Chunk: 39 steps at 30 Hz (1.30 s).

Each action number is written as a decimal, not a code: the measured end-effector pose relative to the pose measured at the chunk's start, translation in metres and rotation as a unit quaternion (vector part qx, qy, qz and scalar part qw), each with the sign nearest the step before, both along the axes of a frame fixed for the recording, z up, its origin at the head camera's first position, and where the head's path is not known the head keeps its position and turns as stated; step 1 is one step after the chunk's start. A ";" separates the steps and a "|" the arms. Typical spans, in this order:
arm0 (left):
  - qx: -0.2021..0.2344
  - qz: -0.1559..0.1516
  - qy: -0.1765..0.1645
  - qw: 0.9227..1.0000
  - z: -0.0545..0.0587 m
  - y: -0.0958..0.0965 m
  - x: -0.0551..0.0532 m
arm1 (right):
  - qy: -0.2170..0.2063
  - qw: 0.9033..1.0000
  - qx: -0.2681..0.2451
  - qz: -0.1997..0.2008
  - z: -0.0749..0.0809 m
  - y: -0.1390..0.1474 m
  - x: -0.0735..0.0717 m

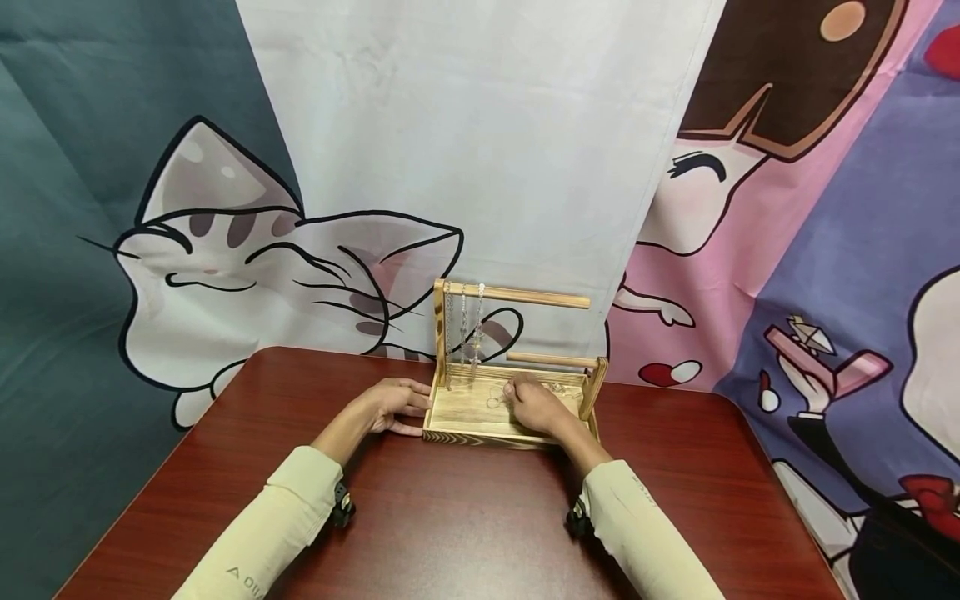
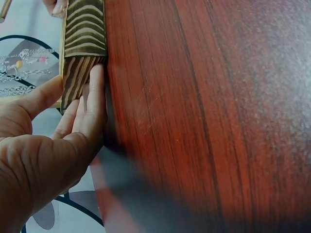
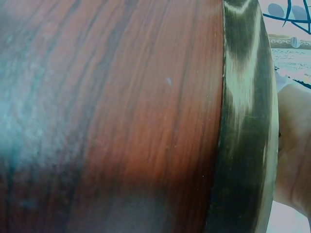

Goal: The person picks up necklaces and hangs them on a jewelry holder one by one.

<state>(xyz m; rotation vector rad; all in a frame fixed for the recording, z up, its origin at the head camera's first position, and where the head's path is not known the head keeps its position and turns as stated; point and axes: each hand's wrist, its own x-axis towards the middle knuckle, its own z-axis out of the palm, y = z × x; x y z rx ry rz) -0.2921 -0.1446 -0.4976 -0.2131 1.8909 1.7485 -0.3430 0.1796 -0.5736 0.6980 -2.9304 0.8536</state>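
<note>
A wooden jewellery stand with a shallow tray base stands on the table. At its left end my left hand holds the tray, and in the left wrist view the thumb meets the upper rim while the other fingers lie along the striped end. Inside the tray my right hand has curled fingers, at whose tips a thin loop of jewellery shows. It looks pinched there, though the contact is too small to make out. Several chain necklaces hang from the left part of the upper bar.
A shorter, lower bar extends left from the right post. More small jewellery lies at the tray's back right. The reddish-brown table reaches to a cartoon-printed backdrop behind the stand.
</note>
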 end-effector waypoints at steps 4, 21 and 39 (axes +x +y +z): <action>0.002 0.001 0.001 1.000 0.001 0.000 0.001 | 0.004 1.000 -0.028 0.004 -0.004 0.001 -0.004; 0.004 0.007 0.003 1.000 0.001 0.000 0.002 | -0.099 0.990 -0.099 -0.023 0.057 -0.009 0.037; 0.001 0.004 -0.001 1.000 0.002 0.000 0.001 | -0.007 0.995 -0.099 0.005 0.013 0.011 0.006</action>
